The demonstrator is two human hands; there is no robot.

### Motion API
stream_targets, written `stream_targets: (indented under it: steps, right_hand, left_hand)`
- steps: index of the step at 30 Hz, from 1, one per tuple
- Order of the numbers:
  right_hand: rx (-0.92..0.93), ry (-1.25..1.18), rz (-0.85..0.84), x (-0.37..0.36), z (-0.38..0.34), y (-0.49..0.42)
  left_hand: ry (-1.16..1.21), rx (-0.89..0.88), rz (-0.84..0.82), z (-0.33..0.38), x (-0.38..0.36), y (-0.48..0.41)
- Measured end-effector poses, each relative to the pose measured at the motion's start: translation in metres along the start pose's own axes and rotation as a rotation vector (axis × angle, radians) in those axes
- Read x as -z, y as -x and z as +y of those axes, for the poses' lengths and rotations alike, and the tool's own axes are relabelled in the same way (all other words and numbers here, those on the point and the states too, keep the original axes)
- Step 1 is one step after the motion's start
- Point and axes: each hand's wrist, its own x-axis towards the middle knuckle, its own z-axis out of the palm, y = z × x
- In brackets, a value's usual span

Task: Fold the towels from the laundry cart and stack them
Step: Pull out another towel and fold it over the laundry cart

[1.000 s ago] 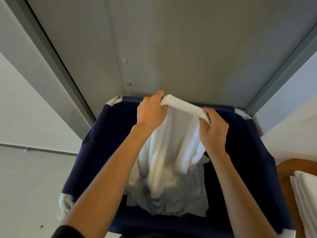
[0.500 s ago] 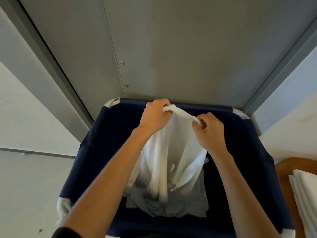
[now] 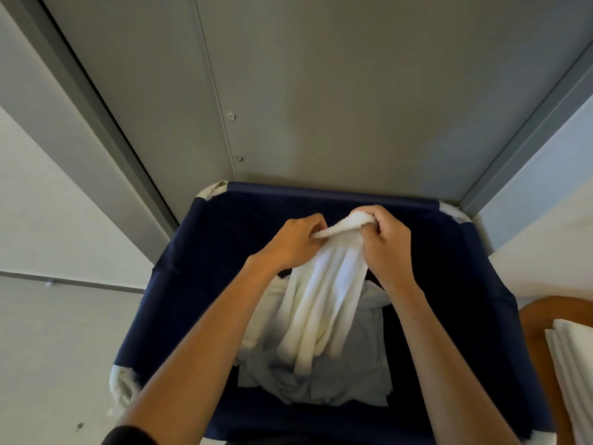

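A white towel (image 3: 324, 300) hangs in long folds over the dark blue laundry cart (image 3: 199, 252). My left hand (image 3: 293, 242) pinches its top edge on the left. My right hand (image 3: 386, 245) grips the bunched top edge on the right, close beside the left hand. The towel's lower end reaches the pile of pale towels (image 3: 321, 377) lying at the bottom of the cart. A stack of folded white towels (image 3: 574, 374) lies at the right edge of the view on a wooden surface (image 3: 539, 319).
The cart stands against a grey metal wall panel (image 3: 353, 91) with a grey frame on each side. Pale floor (image 3: 48, 348) lies to the left. White cloth (image 3: 123, 387) pokes out at the cart's near left corner.
Both hands have come closer together and lower over the cart, bunching the towel's top edge. The towel now hangs narrower.
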Motion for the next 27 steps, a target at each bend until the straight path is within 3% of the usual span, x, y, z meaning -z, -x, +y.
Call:
stream_targets:
  steps: [4,7,11,19,23,27]
  right_hand:
    - [-0.080,0.136,-0.045,0.003,0.010,-0.002]
    - [-0.082,0.310,-0.143,-0.011,0.019,-0.001]
    - [-0.040,0.273,-0.083,-0.015,0.025,0.003]
    - [-0.010,0.124,0.036,-0.004,0.014,-0.001]
    - [0.003,0.156,0.030,-0.005,0.014,0.002]
    - [-0.021,0.389,-0.033,-0.013,0.021,0.001]
  left_hand:
    - [0.015,-0.059,0.238,0.007,0.004,-0.005]
    - [0.069,-0.117,0.292,0.031,0.008,-0.007]
    - [0.049,-0.092,0.225,0.035,0.007,-0.006]
    - [0.055,0.024,-0.095,0.028,0.004,-0.001]
    - [0.043,-0.017,0.095,0.024,0.007,-0.004]
    - [0.004,-0.049,0.215,0.027,0.005,-0.005]
